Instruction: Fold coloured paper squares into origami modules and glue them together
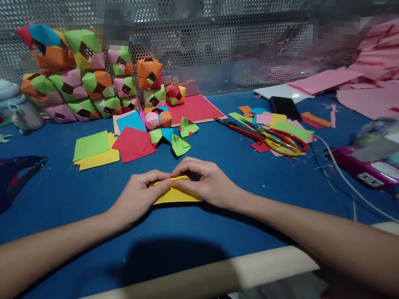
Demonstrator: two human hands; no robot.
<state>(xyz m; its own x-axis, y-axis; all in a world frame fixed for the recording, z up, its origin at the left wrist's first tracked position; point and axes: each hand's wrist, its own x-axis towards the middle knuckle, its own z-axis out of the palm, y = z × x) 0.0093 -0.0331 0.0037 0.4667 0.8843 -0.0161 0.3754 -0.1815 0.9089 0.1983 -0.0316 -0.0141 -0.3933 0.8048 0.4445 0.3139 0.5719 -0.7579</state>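
A yellow sheet of paper [173, 196], partly folded, lies on the blue tabletop between my hands. My left hand [143, 191] grips its left side, thumb on top and fingers at the far edge. On the right side my right hand [209, 182] pinches the paper, the thumb pressing near the fold and the fingers curled over the far edge. Both thumbs nearly meet at the middle of the fold. Just beyond my hands are small folded green paper pieces [181, 145] and a stack of red paper squares [134, 145].
Folded paper blocks [97, 84] are stacked at the back left. A blue glue gun [5, 180] stands at the left. Scissors [283, 142] lie among paper scraps at right, near a dark phone [285, 108], a purple power strip [374, 168] and a white cable [342, 174].
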